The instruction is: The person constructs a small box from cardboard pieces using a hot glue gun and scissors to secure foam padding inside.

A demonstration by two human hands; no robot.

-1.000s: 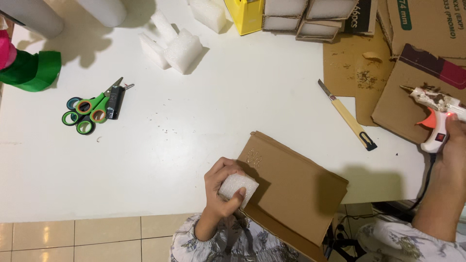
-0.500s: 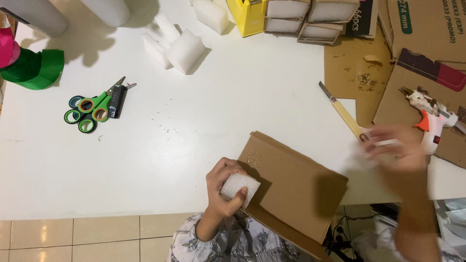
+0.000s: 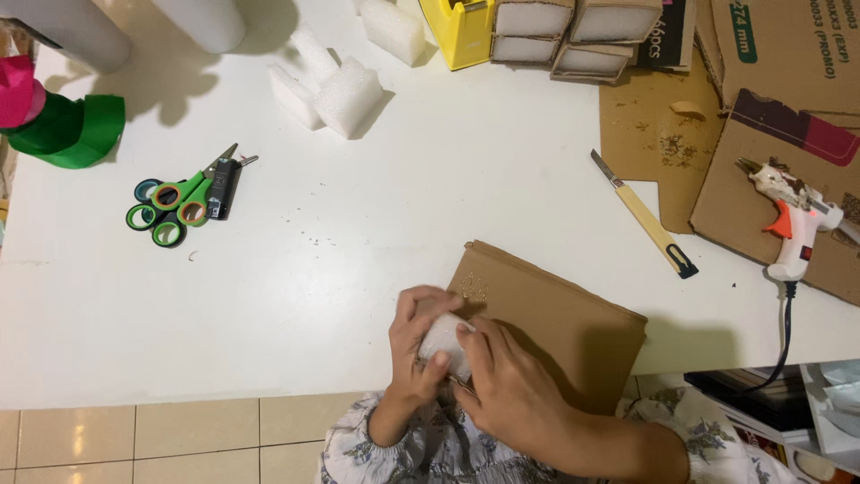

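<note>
**Both hands on a small foam piece at the corner of a cardboard piece**

My left hand [image 3: 414, 345] and my right hand [image 3: 506, 387] meet at the near edge of the white table [image 3: 403, 224]. Together they close around a small white foam piece [image 3: 445, 342], fingers curled over it from both sides, so only its top shows between them. The foam piece sits at the near left corner of a flat brown cardboard piece [image 3: 555, 318] that lies tilted and hangs partly over the table edge. My right hand covers the cardboard's near edge.

To the right of the cardboard lies a utility knife [image 3: 643, 213] with a pale yellow handle, well apart from my hands. Farther right, a white and orange hot glue gun [image 3: 795, 215] rests on a larger sheet of cardboard [image 3: 761, 193], its black cord dropping off the table edge.

To the far left lie scissors [image 3: 175, 199] with green and orange handles, several pairs in a bunch, with a small dark tool just beside them. Beyond these stands a green roll with a pink one [image 3: 54, 121] at the table's left end.

At the far side, several white foam blocks [image 3: 336, 85] lie loose, touching each other. Near them stands a yellow box [image 3: 461, 31]. Beside it sit open cardboard boxes [image 3: 560, 36], each with white foam filling it.

Nothing lies between my hands and the other things; the table around them is bare white.
</note>
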